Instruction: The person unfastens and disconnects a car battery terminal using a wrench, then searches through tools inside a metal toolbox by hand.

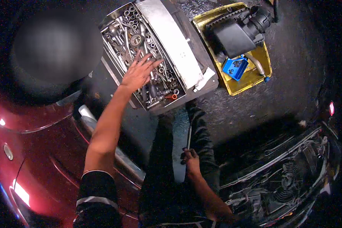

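My left hand (137, 76) reaches over an open metal toolbox (183, 94), fingers spread on top of the tools and holding nothing that I can see. Beneath and around it lies a jumble of sockets, spanners and other steel tools, with an orange-red piece (171, 97) near the box's front corner. My right hand (192, 162) is down in front of my legs, closed around a long slim metal tool (189, 135) that points up toward the toolbox. The tool's far end is too dark to make out its kind.
The toolbox's pale lid (171, 34) is folded open to the right. Further right, a yellow tub (231, 91) holds a black plastic housing (237, 36) and a blue tray (235, 68). A red car (45, 159) stands at left; an exposed engine bay (285, 182) is at lower right.
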The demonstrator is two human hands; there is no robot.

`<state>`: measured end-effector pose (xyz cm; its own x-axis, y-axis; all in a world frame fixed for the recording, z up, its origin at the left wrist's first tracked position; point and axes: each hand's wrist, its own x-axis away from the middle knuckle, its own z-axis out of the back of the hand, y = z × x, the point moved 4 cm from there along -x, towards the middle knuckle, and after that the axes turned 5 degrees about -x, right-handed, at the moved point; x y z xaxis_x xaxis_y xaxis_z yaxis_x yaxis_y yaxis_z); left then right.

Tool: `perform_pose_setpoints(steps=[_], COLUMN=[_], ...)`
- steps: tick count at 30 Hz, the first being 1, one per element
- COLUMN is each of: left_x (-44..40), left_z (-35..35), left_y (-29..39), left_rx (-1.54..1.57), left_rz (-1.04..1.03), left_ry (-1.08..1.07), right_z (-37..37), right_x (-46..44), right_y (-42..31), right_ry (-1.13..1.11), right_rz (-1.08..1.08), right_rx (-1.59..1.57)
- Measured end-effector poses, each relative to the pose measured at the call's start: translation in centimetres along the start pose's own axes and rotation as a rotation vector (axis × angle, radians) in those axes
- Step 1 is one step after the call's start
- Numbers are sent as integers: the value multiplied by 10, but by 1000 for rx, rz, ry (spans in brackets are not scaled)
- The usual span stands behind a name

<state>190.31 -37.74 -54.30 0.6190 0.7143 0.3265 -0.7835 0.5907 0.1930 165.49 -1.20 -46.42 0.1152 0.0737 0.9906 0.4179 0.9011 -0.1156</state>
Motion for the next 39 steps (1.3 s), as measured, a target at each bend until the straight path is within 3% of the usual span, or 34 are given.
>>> perform_pose_setpoints(steps=[6, 11, 15, 18, 22, 27, 28, 30, 35, 39], left_x=[20, 20, 34, 52, 61, 51, 51, 53, 83, 100], left_z=[11, 14, 5, 0, -25, -28, -35, -40, -15, 8], left_y=[-10, 5, 37, 71, 101, 102, 98, 90, 102, 121], left_rx=[15, 97, 1, 120, 286, 366, 418, 501, 754, 1025], left_rz=[-97, -9, 162, 330, 573, 759, 852, 838, 952, 802], left_ry=[20, 100, 137, 218, 140, 222, 151, 132, 51, 275], right_z=[-4, 0, -2, 1, -2, -10, -8, 1, -7, -10], right_x=[-2, -1, -4, -9, -12, -6, -12, -32, 0, -18], right_y=[8, 8, 13, 27, 30, 21, 28, 53, 12, 30], right_ry=[-31, -14, -35, 10, -32, -47, -33, -7, -40, -38], right_rz=[-1, -8, 53, 38, 9, 83, 104, 142, -53, 79], right_rx=[5, 4, 71, 89, 132, 134, 133, 135, 52, -63])
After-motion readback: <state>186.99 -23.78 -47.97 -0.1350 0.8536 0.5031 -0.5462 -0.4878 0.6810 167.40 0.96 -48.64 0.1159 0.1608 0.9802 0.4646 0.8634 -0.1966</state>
